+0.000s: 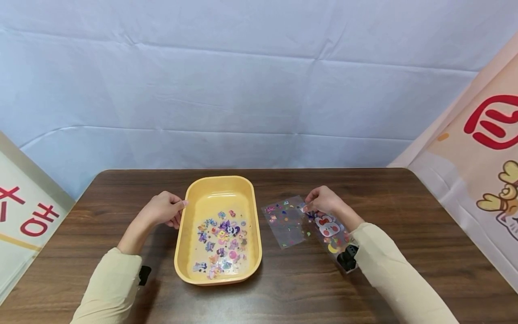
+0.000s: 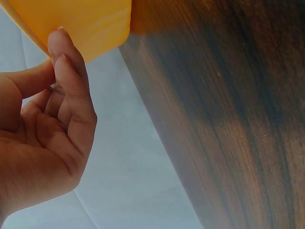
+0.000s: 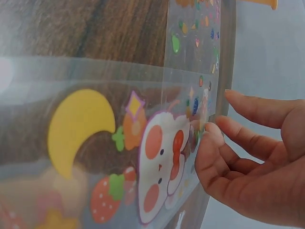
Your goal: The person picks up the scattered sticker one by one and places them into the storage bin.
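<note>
A yellow tray (image 1: 180, 243) with rounded corners stands on the table, many small cartoon stickers (image 1: 222, 231) spread over its floor. My left hand (image 1: 163, 209) pinches the tray's left rim between thumb and fingers, close up in the left wrist view. To the tray's right lies a clear sticker sheet (image 1: 283, 222) with small colourful motifs. A second clear sheet with a white bunny (image 1: 328, 226) overlaps it and stretches under my right wrist. My right hand (image 3: 257, 152) is at the overlap, its bent fingertips right at the sheets and its thumb apart from them.
Everything stands on a dark wood-grain table (image 1: 154, 265). A pale blue cloth (image 1: 243, 90) hangs behind it. Printed panels with red characters flank the table, one on the left (image 1: 28, 211) and one on the right (image 1: 481, 157). Each wrist carries a small black device.
</note>
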`<state>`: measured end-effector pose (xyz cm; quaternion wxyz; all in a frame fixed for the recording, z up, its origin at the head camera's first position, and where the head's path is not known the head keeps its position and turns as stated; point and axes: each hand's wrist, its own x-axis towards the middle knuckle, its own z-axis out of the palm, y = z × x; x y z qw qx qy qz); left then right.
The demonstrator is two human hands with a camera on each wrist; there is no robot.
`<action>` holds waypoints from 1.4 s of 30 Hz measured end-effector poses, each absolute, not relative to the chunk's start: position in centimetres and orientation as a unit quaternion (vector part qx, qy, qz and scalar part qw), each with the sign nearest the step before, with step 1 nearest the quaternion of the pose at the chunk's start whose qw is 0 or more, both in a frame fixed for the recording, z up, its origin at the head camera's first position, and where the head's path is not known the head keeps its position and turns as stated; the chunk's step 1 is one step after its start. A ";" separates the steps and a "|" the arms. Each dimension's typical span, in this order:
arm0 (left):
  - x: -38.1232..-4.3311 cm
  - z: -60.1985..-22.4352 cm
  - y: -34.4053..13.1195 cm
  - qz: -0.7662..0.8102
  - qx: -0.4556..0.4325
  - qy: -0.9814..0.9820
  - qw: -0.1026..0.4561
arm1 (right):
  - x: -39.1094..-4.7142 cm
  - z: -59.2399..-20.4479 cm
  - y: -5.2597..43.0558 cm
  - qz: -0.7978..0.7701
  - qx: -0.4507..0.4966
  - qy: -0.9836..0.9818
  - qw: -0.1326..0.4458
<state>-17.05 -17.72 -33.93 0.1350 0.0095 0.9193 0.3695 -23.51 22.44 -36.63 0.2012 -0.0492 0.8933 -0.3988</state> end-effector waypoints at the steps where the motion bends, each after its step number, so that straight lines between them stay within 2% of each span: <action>1: -17.1 -33.9 -17.7 0.370 0.009 0.919 0.135 | -23.6 -36.7 22.3 -0.396 -0.041 0.895 0.200; 18: -17.0 -33.9 -17.7 0.369 0.010 0.920 0.135 | -23.9 -37.7 21.8 -0.373 -0.023 0.913 0.166; 42: -17.0 -33.6 -17.6 0.369 0.005 0.918 0.142 | -23.8 -37.9 21.3 -0.350 -0.019 0.925 0.148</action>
